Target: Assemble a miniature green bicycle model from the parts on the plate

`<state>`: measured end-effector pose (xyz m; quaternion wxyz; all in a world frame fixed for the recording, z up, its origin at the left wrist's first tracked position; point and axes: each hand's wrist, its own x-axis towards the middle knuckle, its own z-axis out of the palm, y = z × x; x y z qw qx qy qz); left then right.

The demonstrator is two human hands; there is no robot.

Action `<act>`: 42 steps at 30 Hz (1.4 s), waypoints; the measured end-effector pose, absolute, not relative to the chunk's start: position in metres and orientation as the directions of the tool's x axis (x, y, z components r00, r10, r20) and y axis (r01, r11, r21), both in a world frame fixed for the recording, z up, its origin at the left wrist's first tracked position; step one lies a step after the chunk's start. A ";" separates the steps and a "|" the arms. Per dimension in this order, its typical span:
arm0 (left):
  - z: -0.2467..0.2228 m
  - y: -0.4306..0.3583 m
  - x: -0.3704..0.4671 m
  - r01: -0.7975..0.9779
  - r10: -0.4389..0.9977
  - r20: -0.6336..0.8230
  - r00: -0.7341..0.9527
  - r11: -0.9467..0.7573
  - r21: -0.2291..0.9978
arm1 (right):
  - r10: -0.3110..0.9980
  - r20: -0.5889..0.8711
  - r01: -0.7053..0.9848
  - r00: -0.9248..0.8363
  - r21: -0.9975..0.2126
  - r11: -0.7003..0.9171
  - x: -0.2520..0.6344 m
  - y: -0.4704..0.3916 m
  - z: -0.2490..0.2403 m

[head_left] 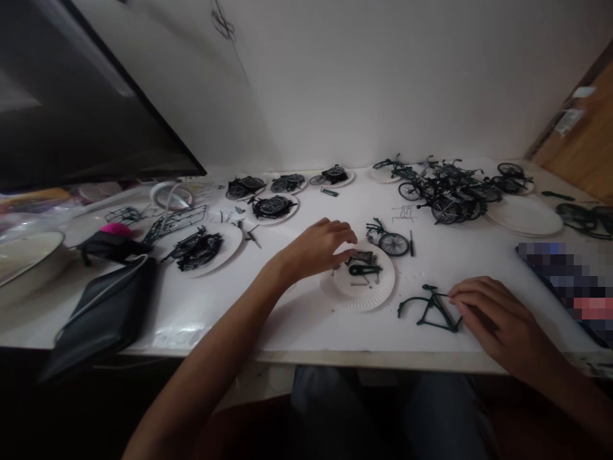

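My right hand (pixel 495 313) pinches the rear end of a dark green toy bicycle frame (pixel 433 313), which lies at or just over the table near its front edge. Over the left rim of a white paper plate (pixel 366 299) hovers my left hand (pixel 318 246), thumb and fingers apart with nothing seen between them. On that plate are a dark green crank-shaped part (pixel 364 270), a greyish part (pixel 363 257) by my left thumb, and several small pins. Just behind the plate lies a partly built toy bicycle piece with a wheel (pixel 393 244), beside a small screwdriver-like stick (pixel 411 243).
Assembled toy bicycles (pixel 445 191) crowd the back right, near stacked paper plates (pixel 524 216). More plates with black bicycle parts (pixel 196 249) stand left and along the wall. A black pouch (pixel 103 313), a basin (pixel 31 255) and a monitor (pixel 86 96) occupy the left.
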<state>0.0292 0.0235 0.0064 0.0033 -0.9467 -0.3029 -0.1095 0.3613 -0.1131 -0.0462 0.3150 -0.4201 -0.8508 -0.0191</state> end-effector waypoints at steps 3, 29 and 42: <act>0.002 0.031 0.024 0.597 0.588 0.198 0.784 -0.802 0.020 | 0.699 0.556 0.730 -0.450 -0.222 0.646 0.361 -0.113 -0.046; 0.001 0.062 -0.033 0.794 0.809 0.148 0.569 -0.587 0.156 | 0.706 0.570 0.750 -0.421 -0.220 0.624 0.363 -0.114 -0.051; -0.003 0.061 -0.008 0.667 0.665 0.318 0.676 -0.735 0.118 | 0.725 0.553 0.742 -0.410 -0.260 0.618 0.364 -0.112 -0.051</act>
